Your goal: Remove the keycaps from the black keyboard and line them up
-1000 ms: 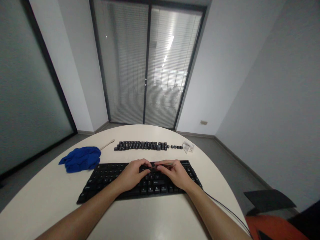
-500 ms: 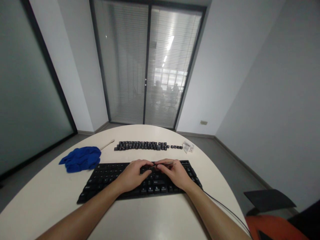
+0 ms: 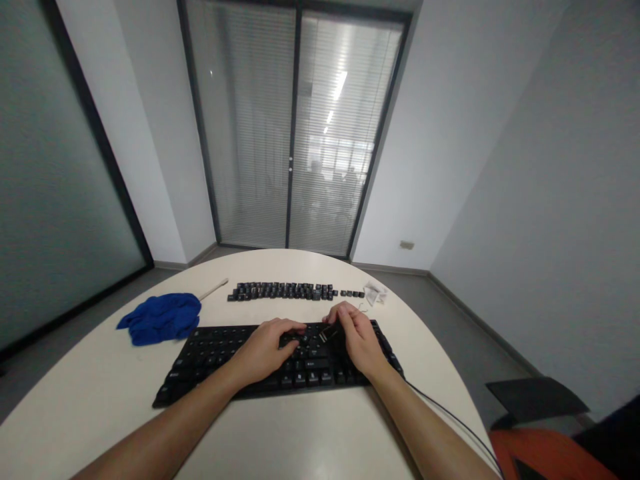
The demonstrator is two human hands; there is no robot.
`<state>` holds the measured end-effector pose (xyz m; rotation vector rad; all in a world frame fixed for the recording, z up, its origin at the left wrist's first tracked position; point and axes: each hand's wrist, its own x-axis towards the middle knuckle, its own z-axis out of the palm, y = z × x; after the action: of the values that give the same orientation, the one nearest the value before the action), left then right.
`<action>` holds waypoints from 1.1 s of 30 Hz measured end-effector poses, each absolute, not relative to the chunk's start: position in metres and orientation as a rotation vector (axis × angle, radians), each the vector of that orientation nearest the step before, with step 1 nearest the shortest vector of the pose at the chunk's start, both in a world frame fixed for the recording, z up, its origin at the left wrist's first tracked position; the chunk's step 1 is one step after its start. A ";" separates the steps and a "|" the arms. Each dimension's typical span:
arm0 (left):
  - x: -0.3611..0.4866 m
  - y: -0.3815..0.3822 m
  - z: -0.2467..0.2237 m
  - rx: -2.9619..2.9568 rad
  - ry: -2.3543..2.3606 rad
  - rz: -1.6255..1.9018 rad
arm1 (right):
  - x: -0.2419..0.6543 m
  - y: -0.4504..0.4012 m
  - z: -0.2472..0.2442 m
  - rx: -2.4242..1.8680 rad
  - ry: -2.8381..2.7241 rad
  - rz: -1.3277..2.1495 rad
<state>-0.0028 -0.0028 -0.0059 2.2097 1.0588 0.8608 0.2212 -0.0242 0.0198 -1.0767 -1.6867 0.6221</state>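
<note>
A black keyboard [image 3: 215, 350] lies in front of me with a gap in its upper middle where keycaps are off. My left hand [image 3: 273, 343] rests over its middle, thumb and forefinger apart, with nothing visible between them. To the right of it, my right hand [image 3: 355, 337] is closed above the keyboard. From its fingers sticks a small dark tool [image 3: 327, 333] with pale edges, and thin wire ends show behind the knuckles; it looks like a wire keycap puller. The fingers partly hide it.
Loose keycaps [image 3: 280, 291] stand in rows beyond the keyboard. A crumpled blue cloth [image 3: 163, 319] and a thin pale-handled stick [image 3: 214, 289] lie at left. Small clear packets [image 3: 375, 293] lie at right. The keyboard's cable [image 3: 450, 412] runs off the table [image 3: 300, 433] towards an orange chair [image 3: 535, 453].
My right hand has drawn a little away from my left and turned, tilting the tool so its wire ends now show at the far side. My left hand has barely moved.
</note>
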 end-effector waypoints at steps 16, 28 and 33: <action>-0.003 0.000 -0.012 2.278 1.256 0.966 | 0.207 -0.021 0.011 -1.296 -2.246 0.349; -0.001 -0.004 -0.007 2.335 1.283 0.848 | 0.209 -0.023 0.018 -1.259 -2.331 0.341; -0.002 -0.004 -0.007 2.344 1.285 0.853 | 0.209 -0.023 0.015 -1.289 -2.306 0.314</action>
<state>-0.0016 -0.0044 -0.0069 2.3442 1.2850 0.8527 0.2088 -0.0225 0.0153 -1.2889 -2.3057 0.3141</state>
